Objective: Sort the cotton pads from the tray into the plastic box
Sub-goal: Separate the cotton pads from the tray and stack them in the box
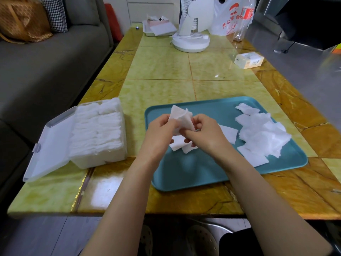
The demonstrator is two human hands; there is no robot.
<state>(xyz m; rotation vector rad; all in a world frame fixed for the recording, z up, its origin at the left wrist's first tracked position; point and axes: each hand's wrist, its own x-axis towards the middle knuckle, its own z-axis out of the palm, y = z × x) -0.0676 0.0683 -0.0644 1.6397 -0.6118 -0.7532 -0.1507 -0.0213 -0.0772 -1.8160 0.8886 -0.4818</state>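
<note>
Teal plastic forms the tray (pixel 193 172), which lies on the yellow-green table (pixel 158 67) in the head view, its near edge close to the table's front. Above the tray's left part, the left hand (pixel 158 133) and the right hand (pixel 206 133) meet. Both have their fingers curled round a small bunch of held cotton pads (pixel 181 117), whose white corners stick up between them. How many pads are in the bunch cannot be told.

A few loose pads (pixel 177 143) lie on the tray just under the hands. A larger heap of pads (pixel 262 135) lies overlapping on the tray's right part.

Left of the tray, apart from it, stands the plastic box (pixel 97 159). Its clear lid (pixel 51 143) is swung open to the left and rests tilted on the table. Rows of stacked pads (pixel 96 126) fill the box up to its rim.

Farther back on the table stand a white fan (pixel 191 34), a white plastic bag (pixel 230 17) with red print, and a tissue pack (pixel 249 60). A grey sofa (pixel 46 61) runs along the table's left side.
</note>
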